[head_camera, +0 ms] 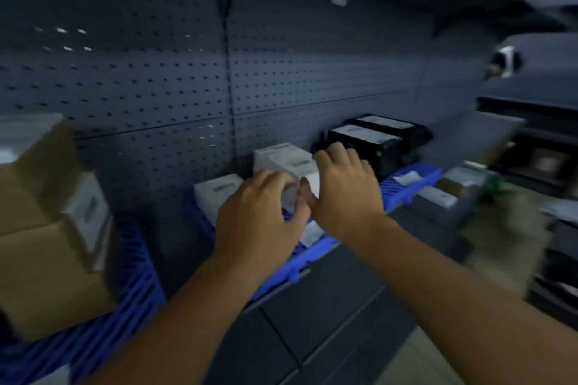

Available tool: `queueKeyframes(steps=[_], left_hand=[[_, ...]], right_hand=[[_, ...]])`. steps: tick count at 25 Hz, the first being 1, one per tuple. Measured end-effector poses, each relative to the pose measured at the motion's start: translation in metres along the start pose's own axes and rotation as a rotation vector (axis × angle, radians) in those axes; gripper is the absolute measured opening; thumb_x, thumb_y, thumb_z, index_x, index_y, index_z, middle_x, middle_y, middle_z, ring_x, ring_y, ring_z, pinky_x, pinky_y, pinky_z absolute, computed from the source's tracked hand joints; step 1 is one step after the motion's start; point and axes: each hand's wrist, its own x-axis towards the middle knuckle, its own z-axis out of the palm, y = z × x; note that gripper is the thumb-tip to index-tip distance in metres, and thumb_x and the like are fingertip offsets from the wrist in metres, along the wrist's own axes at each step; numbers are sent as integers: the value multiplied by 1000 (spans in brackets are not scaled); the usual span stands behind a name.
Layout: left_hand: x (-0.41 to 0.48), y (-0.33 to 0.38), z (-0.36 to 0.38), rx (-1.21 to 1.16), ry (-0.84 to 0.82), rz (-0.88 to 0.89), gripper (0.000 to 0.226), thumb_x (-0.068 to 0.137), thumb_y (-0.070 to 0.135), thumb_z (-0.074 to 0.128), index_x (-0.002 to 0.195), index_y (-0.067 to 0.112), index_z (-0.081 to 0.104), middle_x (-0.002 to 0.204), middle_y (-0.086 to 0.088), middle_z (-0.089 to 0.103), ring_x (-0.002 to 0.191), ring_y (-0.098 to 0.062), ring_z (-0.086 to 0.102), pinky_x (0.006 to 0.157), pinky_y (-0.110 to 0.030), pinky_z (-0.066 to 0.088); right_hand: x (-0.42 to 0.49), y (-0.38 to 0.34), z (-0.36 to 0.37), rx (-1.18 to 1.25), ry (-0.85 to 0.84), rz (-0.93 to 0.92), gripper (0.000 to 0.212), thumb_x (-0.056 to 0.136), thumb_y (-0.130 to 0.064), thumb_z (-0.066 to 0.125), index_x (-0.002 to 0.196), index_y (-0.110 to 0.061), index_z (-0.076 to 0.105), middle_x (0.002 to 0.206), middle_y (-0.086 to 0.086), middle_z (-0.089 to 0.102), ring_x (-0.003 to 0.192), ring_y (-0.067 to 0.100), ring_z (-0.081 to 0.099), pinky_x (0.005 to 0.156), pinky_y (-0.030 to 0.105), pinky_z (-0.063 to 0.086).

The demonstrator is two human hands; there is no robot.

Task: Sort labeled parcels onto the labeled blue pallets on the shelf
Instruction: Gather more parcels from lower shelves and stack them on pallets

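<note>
both forearms reach in from below, left hand [261,212] and right hand [345,194] with fingers curled against a small white parcel [308,180] on the middle blue pallet [312,255]. whether they truly clamp it i cannot tell through the blur. best to seat it square beside the white boxes [281,155] behind, label facing out.

Dim, bluish light throughout | brightest patch sits top right corner | small glints on the dark grey perforated metal back panel [140,72] | heavy motion blur smears the right edge and the brown cardboard boxes [47,228] at left | wide-angle bending at edges | labels unreadable
</note>
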Motion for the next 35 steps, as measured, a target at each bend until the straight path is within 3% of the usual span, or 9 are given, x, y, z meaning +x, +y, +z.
queueKeyframes(steps=[5,9,14,18,22,28,35], left_hand=[[-25,28,22,-118,-101,89,26,93,46,60,111,28,67,108,8,67,101,-19,62,80,-39,52],[-34,53,43,-138,-206,180,34,93,47,56,121,30,62,119,10,64,112,-17,58,87,-35,46],[-36,83,72,-220,-268,253,40,96,49,51,131,31,58,127,12,61,118,-13,56,94,-32,46],[-41,109,100,-268,-338,290,43,97,50,50,135,32,56,133,13,58,121,-11,54,93,-29,45],[-45,133,135,-314,-406,318,44,96,51,49,135,32,55,134,13,57,119,-11,56,91,-30,49],[-30,186,202,-314,-446,347,44,96,51,49,136,32,54,134,13,56,121,-9,52,96,-29,47],[10,302,324,-335,-489,265,43,97,48,50,137,32,54,134,15,54,122,-7,50,97,-28,46]], right_hand=[[-67,21,-9,-87,-111,194,45,96,-47,46,125,-14,54,124,8,49,113,31,48,92,43,41],[-105,42,-22,-149,-156,306,48,95,-49,46,131,-17,51,130,6,48,120,30,46,98,41,40],[-135,72,-34,-213,-174,389,50,94,-53,42,127,-18,54,125,5,50,113,28,50,93,40,43],[-157,105,-42,-250,-140,482,42,92,-51,51,114,-17,60,113,4,54,105,28,55,85,41,48],[-181,146,-37,-287,-184,568,39,92,-48,54,117,-19,60,115,4,55,108,27,55,85,40,48],[-192,239,-20,-292,-200,598,39,92,-48,53,117,-20,60,118,4,54,112,27,54,85,40,49],[-201,411,3,-269,-198,620,39,95,-49,45,122,-23,56,118,-1,50,108,19,51,85,33,48]])
